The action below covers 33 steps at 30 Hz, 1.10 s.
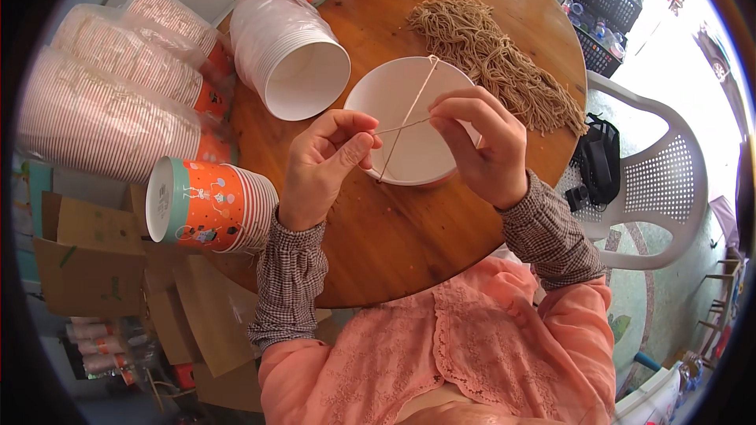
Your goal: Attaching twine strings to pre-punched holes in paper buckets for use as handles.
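Observation:
A round white paper tub (441, 159) lies in front of me on the wooden table, its wide mouth toward me. One strand of tan string (409, 112) runs across the mouth from the far rim to the near rim. Another length of string stretches taut between my hands and crosses that strand. My left hand (321, 164) pinches one end between thumb and fingers. Held over the tub's right side, my right hand (492, 138) pinches the other end. Whether the two lengths are joined where they cross, I cannot tell.
A heap of cut tan strings (488, 55) lies at the far right of the round table (386, 264). White tubs (303, 79) in plastic and an orange-green stack (213, 205) stand left. Wrapped stacks (110, 102), cardboard boxes (90, 256) and a white chair (665, 165) surround the table.

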Each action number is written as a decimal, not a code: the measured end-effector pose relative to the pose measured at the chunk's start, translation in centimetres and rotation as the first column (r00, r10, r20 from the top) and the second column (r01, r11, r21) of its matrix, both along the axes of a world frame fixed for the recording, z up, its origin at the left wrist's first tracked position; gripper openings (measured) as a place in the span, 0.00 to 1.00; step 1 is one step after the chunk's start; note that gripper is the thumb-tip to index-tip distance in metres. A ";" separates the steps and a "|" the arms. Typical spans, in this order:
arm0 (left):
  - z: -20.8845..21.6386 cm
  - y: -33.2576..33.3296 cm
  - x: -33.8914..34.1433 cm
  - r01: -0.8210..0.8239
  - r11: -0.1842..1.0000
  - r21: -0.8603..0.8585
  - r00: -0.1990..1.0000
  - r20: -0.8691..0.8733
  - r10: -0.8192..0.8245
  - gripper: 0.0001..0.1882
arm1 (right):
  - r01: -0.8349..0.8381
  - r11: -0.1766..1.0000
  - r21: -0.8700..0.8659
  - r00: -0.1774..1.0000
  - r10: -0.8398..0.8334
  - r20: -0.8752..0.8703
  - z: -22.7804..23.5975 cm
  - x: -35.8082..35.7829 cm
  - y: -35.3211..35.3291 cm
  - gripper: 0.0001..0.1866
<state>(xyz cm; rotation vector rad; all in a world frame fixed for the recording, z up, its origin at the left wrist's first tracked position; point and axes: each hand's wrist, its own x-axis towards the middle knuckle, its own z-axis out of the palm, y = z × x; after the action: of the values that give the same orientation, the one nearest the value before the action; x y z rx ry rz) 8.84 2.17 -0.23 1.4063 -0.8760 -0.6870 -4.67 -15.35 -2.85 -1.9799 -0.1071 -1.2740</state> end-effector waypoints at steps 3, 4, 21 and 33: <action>-0.3 0.2 -0.4 -0.013 0.996 -0.088 1.000 -0.029 0.011 0.10 | -0.091 0.951 -0.296 0.994 0.068 -0.085 1.9 -0.6 -0.5 0.08; -0.3 0.1 -0.7 -0.015 0.992 -0.126 0.998 -0.063 0.007 0.10 | -0.105 0.930 -0.351 0.990 0.065 -0.124 2.0 -0.6 -0.3 0.10; -1.2 -0.7 -2.3 -0.069 0.989 -0.129 0.991 0.106 0.083 0.07 | -0.239 0.961 0.137 0.942 0.264 -0.207 1.8 1.3 -0.2 0.09; -2.2 -1.0 -2.8 -0.149 0.964 -0.220 0.917 0.333 0.218 0.06 | -0.317 0.902 0.294 0.826 0.415 -0.381 1.9 0.7 0.1 0.07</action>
<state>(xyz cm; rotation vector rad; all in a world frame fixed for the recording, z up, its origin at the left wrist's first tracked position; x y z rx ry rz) 6.08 1.22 -2.46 1.4385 -1.0440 -0.1975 -3.96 -15.28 -1.00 -1.8862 -0.1163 -0.5483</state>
